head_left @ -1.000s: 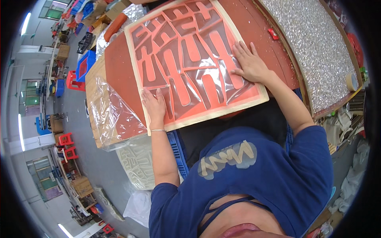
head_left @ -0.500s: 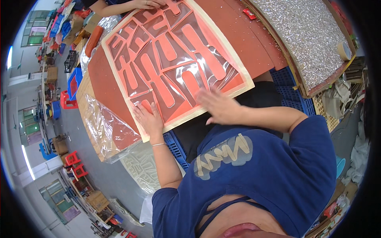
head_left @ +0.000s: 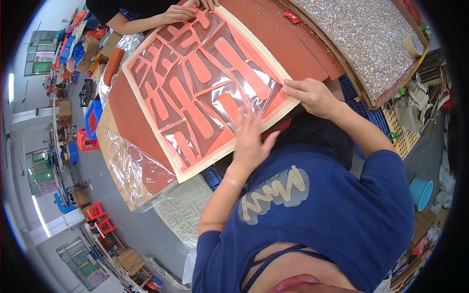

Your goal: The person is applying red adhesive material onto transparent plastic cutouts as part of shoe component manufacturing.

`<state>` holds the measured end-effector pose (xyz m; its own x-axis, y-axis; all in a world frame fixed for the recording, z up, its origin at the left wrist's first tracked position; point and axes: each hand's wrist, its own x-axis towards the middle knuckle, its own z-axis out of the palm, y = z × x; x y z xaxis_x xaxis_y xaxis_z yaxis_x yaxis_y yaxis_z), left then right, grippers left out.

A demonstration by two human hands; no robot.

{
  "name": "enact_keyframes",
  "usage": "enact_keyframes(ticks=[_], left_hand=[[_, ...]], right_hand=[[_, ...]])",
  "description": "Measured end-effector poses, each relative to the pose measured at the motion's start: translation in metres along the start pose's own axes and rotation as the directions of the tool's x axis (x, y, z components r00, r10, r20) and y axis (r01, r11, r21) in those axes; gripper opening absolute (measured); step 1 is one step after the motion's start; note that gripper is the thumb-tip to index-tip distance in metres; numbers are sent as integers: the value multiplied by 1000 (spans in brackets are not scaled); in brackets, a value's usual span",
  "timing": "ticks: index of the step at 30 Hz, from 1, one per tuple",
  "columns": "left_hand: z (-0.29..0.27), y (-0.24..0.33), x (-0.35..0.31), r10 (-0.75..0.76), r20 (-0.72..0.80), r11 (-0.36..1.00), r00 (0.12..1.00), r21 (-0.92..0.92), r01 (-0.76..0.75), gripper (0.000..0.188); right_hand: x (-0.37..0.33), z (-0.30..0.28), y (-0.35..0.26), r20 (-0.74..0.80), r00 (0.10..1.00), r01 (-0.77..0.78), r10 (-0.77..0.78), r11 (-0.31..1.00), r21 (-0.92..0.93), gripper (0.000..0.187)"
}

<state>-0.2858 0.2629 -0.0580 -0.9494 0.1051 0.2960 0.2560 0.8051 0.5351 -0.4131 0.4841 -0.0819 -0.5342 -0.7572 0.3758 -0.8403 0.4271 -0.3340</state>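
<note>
A large sheet with a cream border lies tilted on a red-brown board. Dark, glossy transparent film covers its coral-coloured face, cut into blocky shapes. At the sheet's right near corner, my right hand is closed, pinching the border between thumb and fingers. My left hand, slightly blurred, is over the near edge with its fingers spread and the thumb apart; it holds nothing, and whether the fingertips touch the film I cannot tell. Across the table a co-worker's hands rest at the sheet's far edge.
At the right stands a shallow tray of silvery glitter pieces, with a tape roll on its edge. Crumpled clear plastic hangs over the table's left side. Blue crates are beneath the table. A small red packet lies on the board.
My left hand has left the sheet's left near corner and moved right along the near edge. My right hand has moved right and taken hold of the right corner.
</note>
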Motion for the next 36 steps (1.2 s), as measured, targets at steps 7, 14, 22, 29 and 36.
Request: enact_keyframes(ticks=[7, 14, 22, 29, 36], left_hand=[[24, -10, 72, -351, 199, 722, 915, -565, 400, 33], [0, -6, 86, -476, 394, 474, 786, -638, 607, 23], [-5, 3, 90, -535, 350, 504, 769, -598, 623, 25], [-4, -5, 87, -483, 420, 260, 769, -769, 583, 20], [5, 3, 72, -456, 518, 82, 724, -785, 614, 19]], right_hand=[[30, 17, -37, -372, 766, -148, 523, 708, 691, 27], [42, 19, -48, -243, 839, -97, 486, 574, 813, 22], [32, 34, -50, -183, 834, -239, 521, 639, 731, 24], [28, 36, -53, -189, 807, -215, 559, 578, 788, 27], [16, 16, -54, -138, 839, -292, 526, 650, 702, 23]])
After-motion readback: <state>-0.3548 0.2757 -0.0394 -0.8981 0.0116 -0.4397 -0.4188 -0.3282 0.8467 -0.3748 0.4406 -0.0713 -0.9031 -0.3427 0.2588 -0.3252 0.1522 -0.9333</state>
